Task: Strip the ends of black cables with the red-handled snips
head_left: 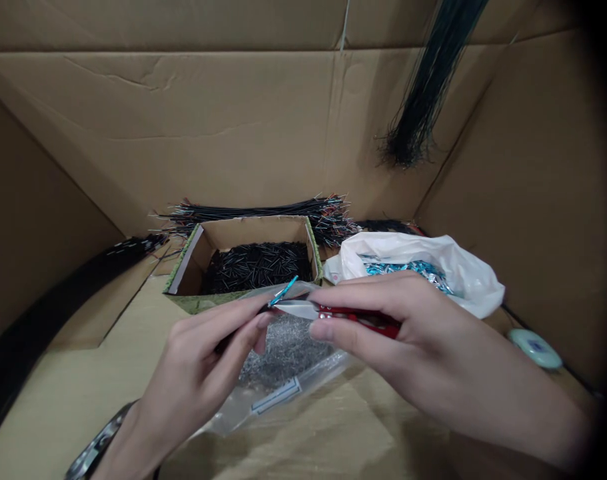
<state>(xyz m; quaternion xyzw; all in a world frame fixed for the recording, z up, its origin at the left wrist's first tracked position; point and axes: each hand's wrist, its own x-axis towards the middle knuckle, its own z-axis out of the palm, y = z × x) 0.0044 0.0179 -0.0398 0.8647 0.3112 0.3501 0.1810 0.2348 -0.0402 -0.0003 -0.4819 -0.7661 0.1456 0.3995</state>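
My left hand (203, 353) pinches a thin black cable between thumb and index finger. From its tip sticks out a short end wrapped in shiny blue foil (286, 291). My right hand (398, 340) grips a red-handled knife (300, 309), its silver blade pointing left. The blade's tip meets the base of the blue foil, close to my left fingertips; whether it is cutting in cannot be made out. Most of the cable is hidden by my left hand. Below both hands lies a clear plastic bag (283, 347) full of fine silvery strands.
A green-sided box (186, 263) holds short black tube pieces. Beside it, a white bag (476, 277) contains blue foil scraps. Black cables with stripped ends (258, 210) lie behind. More cables run along the left (68, 293); dark wires (428, 100) hang at upper right. Cardboard walls (208, 100) enclose the space.
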